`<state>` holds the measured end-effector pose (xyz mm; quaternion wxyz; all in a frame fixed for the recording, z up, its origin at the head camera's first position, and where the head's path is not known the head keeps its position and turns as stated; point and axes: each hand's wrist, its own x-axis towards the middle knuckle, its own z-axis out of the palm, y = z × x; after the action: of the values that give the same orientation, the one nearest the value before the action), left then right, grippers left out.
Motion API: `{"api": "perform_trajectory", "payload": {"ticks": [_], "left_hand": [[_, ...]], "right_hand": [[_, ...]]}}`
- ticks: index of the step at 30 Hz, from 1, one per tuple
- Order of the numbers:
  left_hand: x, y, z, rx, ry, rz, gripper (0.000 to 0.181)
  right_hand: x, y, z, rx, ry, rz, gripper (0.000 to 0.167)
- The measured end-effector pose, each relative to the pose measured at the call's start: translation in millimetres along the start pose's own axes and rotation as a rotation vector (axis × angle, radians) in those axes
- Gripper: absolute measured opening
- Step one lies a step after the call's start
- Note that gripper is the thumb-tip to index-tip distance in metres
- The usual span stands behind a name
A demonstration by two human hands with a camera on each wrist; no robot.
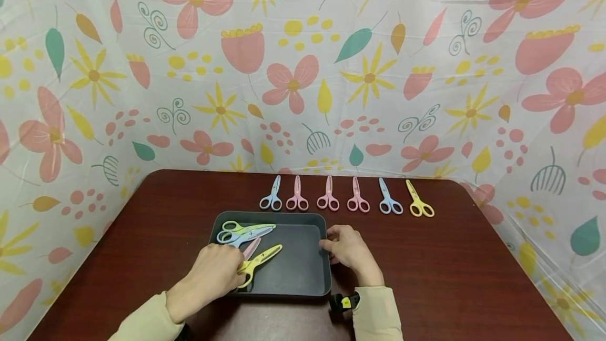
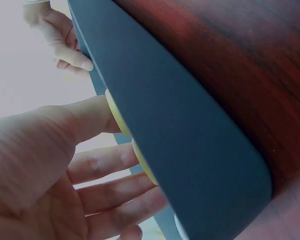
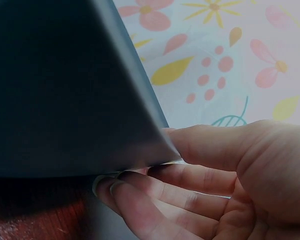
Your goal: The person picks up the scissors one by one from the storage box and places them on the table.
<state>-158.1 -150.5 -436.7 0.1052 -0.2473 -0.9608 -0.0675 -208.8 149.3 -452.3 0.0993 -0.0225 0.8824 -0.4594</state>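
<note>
A dark grey tray sits on the table with several scissors at its left side. My left hand reaches over the tray's left part and pinches the handles of the yellow scissors; the left wrist view shows thumb and fingers at the yellow loops, partly behind the tray wall. Beside that hand lie pink scissors, their handles hidden. Farther back in the tray are light blue scissors and yellow-green scissors. My right hand grips the tray's right rim, thumb on top, fingers beneath.
Behind the tray stands a row of scissors, blades pointing away: blue scissors, several pink scissors, more blue scissors and yellow scissors at the right end. A flowered curtain hangs past the table's back edge.
</note>
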Motion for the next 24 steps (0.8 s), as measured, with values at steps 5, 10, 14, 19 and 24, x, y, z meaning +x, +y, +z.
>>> {"api": "perform_trajectory", "payload": {"ticks": [5,10,14,19,24], "left_hand": [[1.1,2.3,-6.3,-0.035,-0.025,-0.049,0.043],[4.7,1.5,-12.8,-0.036,-0.02,-0.081,0.043],[10.9,-1.4,-18.6,-0.044,-0.018,-0.117,0.043],[21.9,-7.6,-25.5,-0.055,0.027,-0.139,0.045],[35.0,-15.4,-30.7,-0.094,0.061,-0.183,0.038]], "right_hand": [[0.2,0.6,-0.4,0.003,-0.006,0.003,0.036],[1.5,1.7,0.7,0.02,-0.002,0.008,0.035],[1.4,2.1,1.0,0.019,-0.006,0.001,0.034],[0.6,1.6,0.2,0.018,-0.01,0.001,0.034],[0.3,0.5,0.1,0.024,-0.008,0.012,0.033]]}}
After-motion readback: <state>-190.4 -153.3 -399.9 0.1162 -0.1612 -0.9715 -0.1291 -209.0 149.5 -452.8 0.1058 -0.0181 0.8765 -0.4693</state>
